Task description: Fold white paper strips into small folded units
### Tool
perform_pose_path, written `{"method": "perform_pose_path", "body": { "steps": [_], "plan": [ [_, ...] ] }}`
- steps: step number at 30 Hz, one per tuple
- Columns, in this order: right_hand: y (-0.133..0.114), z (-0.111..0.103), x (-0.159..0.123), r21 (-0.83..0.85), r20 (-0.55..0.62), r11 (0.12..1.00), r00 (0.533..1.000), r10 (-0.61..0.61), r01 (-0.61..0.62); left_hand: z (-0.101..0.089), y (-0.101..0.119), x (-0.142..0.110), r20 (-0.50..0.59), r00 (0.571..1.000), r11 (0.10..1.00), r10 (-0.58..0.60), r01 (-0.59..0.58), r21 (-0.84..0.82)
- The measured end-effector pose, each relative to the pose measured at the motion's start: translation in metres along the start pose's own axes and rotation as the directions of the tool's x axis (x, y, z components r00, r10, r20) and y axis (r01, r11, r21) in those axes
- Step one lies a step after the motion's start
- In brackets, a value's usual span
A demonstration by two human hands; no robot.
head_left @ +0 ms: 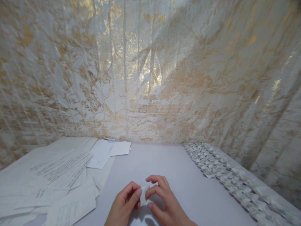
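I'd worry about that little folded paper piece (144,196), pinched in the left hand (125,200) with the right hand (166,198) loosely spread at its edge — one clumsy nudge from that side and, with just one grip steadying it, it could skew or spring open.

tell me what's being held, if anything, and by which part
A small white paper piece, pinched by its left edge in the left hand. The right hand is at its other side; whether it grips cannot be told.
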State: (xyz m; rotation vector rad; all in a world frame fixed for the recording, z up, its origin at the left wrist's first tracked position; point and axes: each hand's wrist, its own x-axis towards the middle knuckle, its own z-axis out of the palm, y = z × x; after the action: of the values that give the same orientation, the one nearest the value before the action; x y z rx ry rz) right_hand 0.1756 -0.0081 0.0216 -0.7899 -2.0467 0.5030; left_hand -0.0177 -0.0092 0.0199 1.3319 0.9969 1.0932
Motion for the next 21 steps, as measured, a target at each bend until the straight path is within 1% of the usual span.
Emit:
{"method": "perform_pose_path", "body": {
  "steps": [5,9,11,15,18,21],
  "plan": [
    [-0.003,0.0,0.001,0.026,0.038,0.999,0.999,0.033,-0.034,0.002,0.0,-0.002,0.031,0.999,1.0,0.014,-0.014,-0.012],
    [-0.003,-0.001,0.002,0.006,-0.034,1.0,0.999,0.025,-0.025,0.004,0.003,-0.003,0.019,0.999,0.999,0.031,-0.031,-0.009],
    [-0.003,-0.001,0.002,0.0,-0.067,1.0,0.998,-0.011,0.011,0.005,0.005,-0.004,0.025,0.999,0.999,0.036,-0.036,-0.014],
    [-0.003,0.002,0.002,-0.034,-0.092,0.998,0.994,-0.064,0.061,0.009,0.009,-0.007,0.04,0.999,0.998,0.033,-0.031,-0.047],
    [-0.002,0.004,0.0,-0.07,-0.147,0.996,0.987,-0.07,0.06,0.013,0.009,-0.009,0.045,0.999,0.996,0.031,-0.027,-0.09],
    [-0.001,0.005,-0.002,-0.07,-0.22,0.996,0.973,-0.067,0.052,0.015,0.01,-0.011,0.028,0.999,0.992,0.041,-0.037,-0.121]
  ]
}}
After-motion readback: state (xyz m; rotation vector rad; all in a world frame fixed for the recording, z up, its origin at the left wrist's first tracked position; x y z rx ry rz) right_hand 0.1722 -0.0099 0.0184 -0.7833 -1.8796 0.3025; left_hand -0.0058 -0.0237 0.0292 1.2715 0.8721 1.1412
